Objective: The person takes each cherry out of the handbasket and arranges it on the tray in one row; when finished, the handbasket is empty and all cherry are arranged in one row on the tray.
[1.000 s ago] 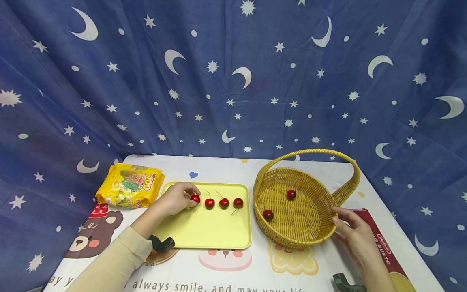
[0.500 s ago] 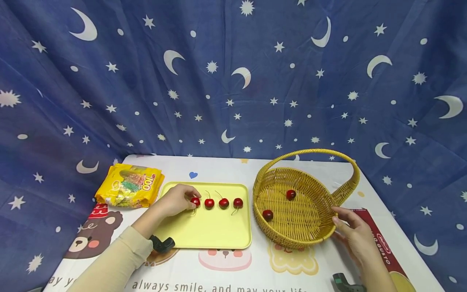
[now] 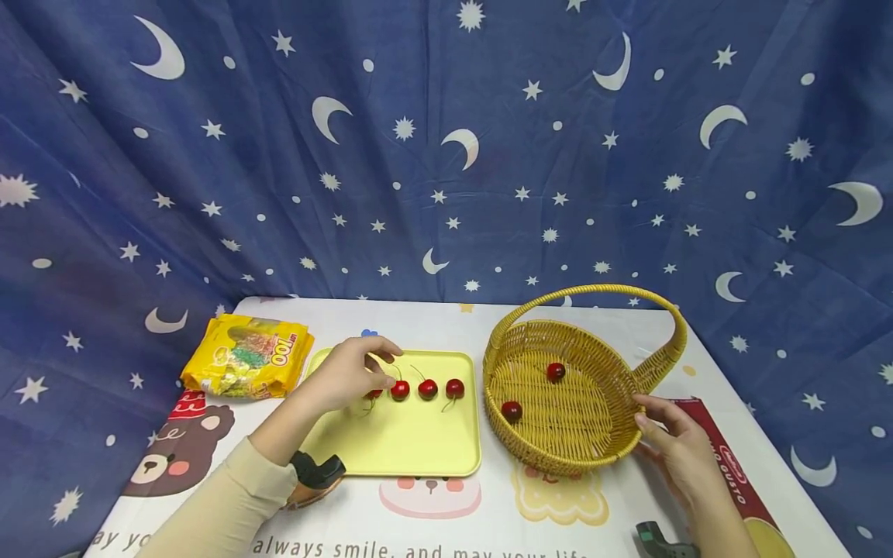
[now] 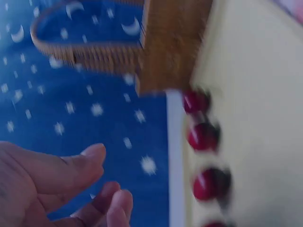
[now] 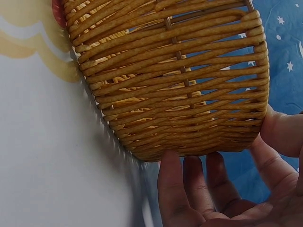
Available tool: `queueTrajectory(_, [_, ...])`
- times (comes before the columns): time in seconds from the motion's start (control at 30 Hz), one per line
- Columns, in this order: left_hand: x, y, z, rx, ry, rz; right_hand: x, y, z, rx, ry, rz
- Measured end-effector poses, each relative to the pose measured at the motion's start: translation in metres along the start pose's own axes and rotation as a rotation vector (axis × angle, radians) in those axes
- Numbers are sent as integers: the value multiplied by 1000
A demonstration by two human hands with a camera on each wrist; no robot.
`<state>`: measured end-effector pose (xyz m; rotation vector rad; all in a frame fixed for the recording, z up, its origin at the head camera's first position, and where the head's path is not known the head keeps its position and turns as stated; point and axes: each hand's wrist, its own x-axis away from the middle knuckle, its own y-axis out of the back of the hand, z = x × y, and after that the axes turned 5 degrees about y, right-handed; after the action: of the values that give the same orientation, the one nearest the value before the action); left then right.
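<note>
I see four cherries (image 3: 428,389) in a row on the yellow tray (image 3: 391,442), the leftmost partly covered by the left hand (image 3: 349,376). That hand's grip stands parted just above them, a clear gap between thumb and fingers, with nothing held. Two more cherries (image 3: 555,372) lie in the wicker basket (image 3: 558,430); the right hand (image 3: 680,442) grips its right side at the rim, fingertips against the outer wall. A yellow packet (image 3: 249,356) sits left of the tray, on the bench (image 3: 418,325) before a blue curtain (image 3: 391,232).
</note>
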<state>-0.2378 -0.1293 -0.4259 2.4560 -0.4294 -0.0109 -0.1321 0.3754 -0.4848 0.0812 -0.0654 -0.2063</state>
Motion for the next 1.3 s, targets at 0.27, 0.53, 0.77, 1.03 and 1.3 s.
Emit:
queueTrajectory(0.27, [4,-40,-56,147,-205,187,0,-1,0,5,0,-3])
queueTrajectory(0.53, [-19,-88,-98,142,-284,351,-1,0,-2,6,16,3])
queueTrajectory(0.77, [-41,-123,-119,-62,-327,400,0,-1,-1,13,24,1])
queueTrajectory(1.03, [-58,-152,-126,-278,-288,446,1,0,-2,9,33,9])
queueTrajectory(1.3, [-62,-171,-130,-453,-256,470,-1,-1,1,44,31,4])
